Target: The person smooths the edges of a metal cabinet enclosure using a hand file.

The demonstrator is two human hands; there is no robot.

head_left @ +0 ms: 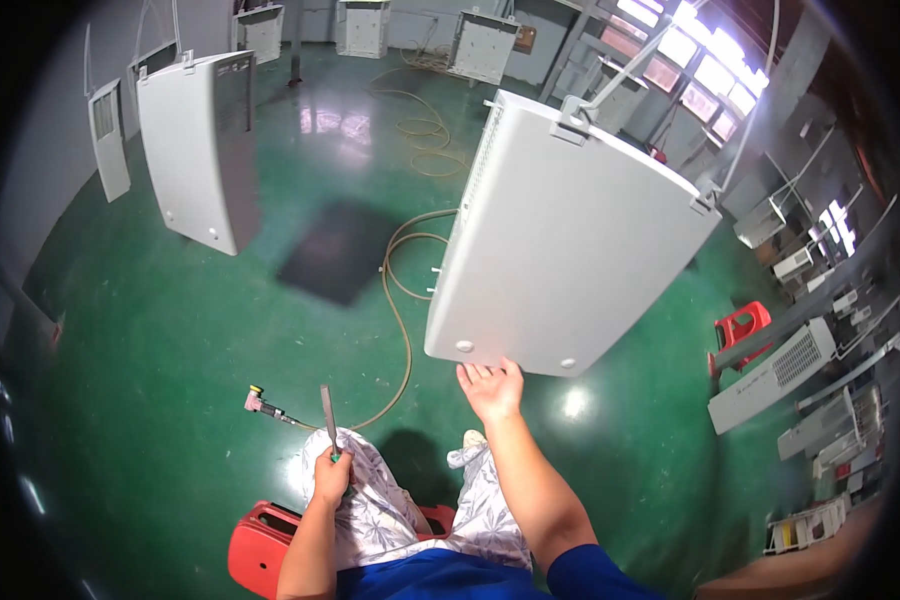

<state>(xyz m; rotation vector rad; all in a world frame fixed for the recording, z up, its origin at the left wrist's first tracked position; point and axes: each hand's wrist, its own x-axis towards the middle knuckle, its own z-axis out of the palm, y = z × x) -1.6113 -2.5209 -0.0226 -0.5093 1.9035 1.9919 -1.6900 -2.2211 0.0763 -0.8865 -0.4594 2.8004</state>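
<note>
A large white panel (580, 230) hangs in front of me from metal hooks (572, 122) at its upper edge, tilted. My right hand (492, 392) is at its lower edge, fingers closed up against the rim, with the fingertips partly hidden. Two small round knobs or caps show near that edge. In my left hand (331, 480), held over my left thigh, is a flat file (328, 405) with a green handle. Its grey blade points up and away from me, apart from the panel.
A small air sander (258, 402) lies on the green floor at the left, its yellowish hose (407, 345) looping behind the panel. Another white panel (185, 150) hangs at the far left. Beneath me is a red stool (260, 560); a second red stool (745, 325) stands right, near more hanging parts.
</note>
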